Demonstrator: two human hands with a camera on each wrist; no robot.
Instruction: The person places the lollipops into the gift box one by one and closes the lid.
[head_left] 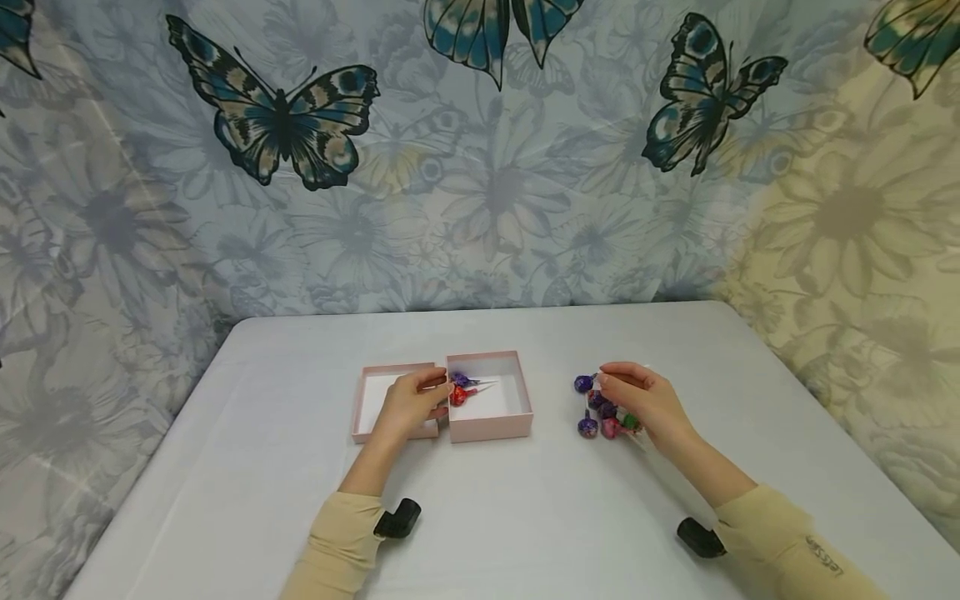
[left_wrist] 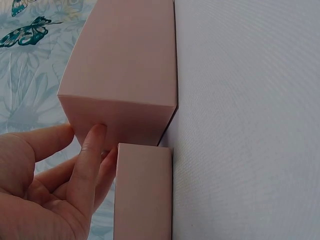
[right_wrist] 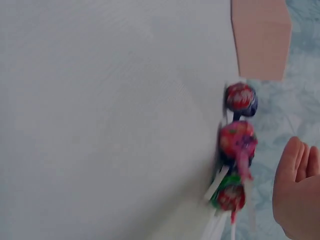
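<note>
My left hand (head_left: 411,402) reaches over the shallow pink tray (head_left: 358,408) to the left wall of the deeper pink box (head_left: 491,429). In the left wrist view its extended fingers (left_wrist: 87,160) touch the outside of that wall, one fingertip right at the rim. Inside the box lie a purple-wrapped lollipop (head_left: 461,380) and a red-wrapped lollipop (head_left: 458,396). My right hand (head_left: 647,407) is over a cluster of lollipops (head_left: 609,427), fingertips close to a purple lollipop (head_left: 583,383). In the right wrist view its fingers (right_wrist: 290,160) stand above the wrapped heads, holding nothing visible.
A white cloth-covered table (head_left: 540,508) carries everything, its far edge close to a butterfly-patterned backdrop (head_left: 495,250). The shallow tray stands directly beside the deeper box. White table surface lies between the box and the lollipop cluster.
</note>
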